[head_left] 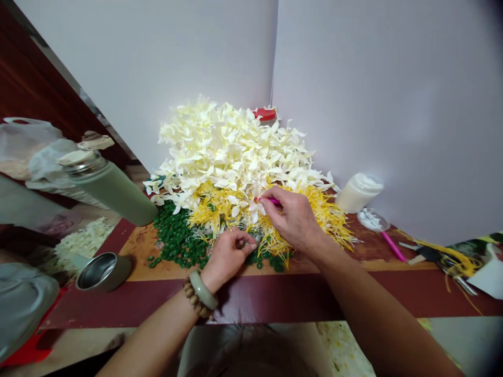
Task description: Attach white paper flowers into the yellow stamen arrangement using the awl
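My right hand (294,217) pinches a slim pink-handled tool (274,201) whose tip end points left, over a white artificial flower (255,208). What the tip touches is too small to tell. Lower and to the left, my left hand (230,256) is closed, thumb and fingers together, above the near edge of the pile. Whether anything sits between those fingers is hidden. Around both hands lie yellow stamen strands (324,212) and small green plastic pieces (178,238). Behind them rises a big heap of white flower petals (236,146).
A green thermos (118,191) and its metal cup (104,272) stand at the left. On the right are a white jar (358,193), a small dish of white paste (373,220), another pink stick (393,246), and scissors among yellow strands (456,262). A red lid (264,113) shows behind the heap.
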A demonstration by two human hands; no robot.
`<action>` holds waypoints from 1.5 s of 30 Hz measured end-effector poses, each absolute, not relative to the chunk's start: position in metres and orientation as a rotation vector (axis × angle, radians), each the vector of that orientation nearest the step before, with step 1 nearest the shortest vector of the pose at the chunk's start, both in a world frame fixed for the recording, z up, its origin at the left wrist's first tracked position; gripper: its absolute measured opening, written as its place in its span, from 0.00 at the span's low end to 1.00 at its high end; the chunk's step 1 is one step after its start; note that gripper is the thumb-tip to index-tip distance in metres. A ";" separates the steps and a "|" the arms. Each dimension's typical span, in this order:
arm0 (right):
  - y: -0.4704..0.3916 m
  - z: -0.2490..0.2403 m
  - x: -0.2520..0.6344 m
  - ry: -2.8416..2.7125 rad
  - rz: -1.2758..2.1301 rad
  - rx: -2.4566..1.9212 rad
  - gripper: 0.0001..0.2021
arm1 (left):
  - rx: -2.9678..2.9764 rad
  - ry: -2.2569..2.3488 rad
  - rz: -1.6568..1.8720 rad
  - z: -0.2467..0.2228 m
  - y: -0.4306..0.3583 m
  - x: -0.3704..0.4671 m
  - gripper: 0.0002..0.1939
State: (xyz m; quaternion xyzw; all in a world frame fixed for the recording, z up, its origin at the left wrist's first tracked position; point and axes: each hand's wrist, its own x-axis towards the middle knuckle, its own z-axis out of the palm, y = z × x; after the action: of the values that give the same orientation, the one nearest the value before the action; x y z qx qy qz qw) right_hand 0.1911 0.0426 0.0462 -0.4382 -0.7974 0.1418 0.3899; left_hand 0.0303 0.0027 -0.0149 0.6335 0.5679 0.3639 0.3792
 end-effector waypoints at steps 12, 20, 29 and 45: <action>0.041 0.052 0.194 -2.041 0.728 -0.998 0.07 | 0.874 1.037 1.303 0.005 0.014 -0.001 0.17; 0.042 0.047 0.191 -2.168 0.665 -1.018 0.07 | 0.863 1.094 1.320 -0.002 0.015 -0.006 0.12; 0.039 0.044 0.186 -2.217 0.570 -1.033 0.07 | 0.878 1.106 1.325 -0.003 0.016 -0.007 0.12; 0.032 0.032 0.167 -2.053 0.712 -0.931 0.07 | 0.593 0.865 1.396 0.012 0.012 -0.005 0.12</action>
State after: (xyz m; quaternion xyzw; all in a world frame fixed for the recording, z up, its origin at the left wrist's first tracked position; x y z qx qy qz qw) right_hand 0.1673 0.0323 0.0319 -0.3645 -0.8036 0.2788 0.3790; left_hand -0.0048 0.0118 0.0116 0.2602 0.3797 0.6128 0.6423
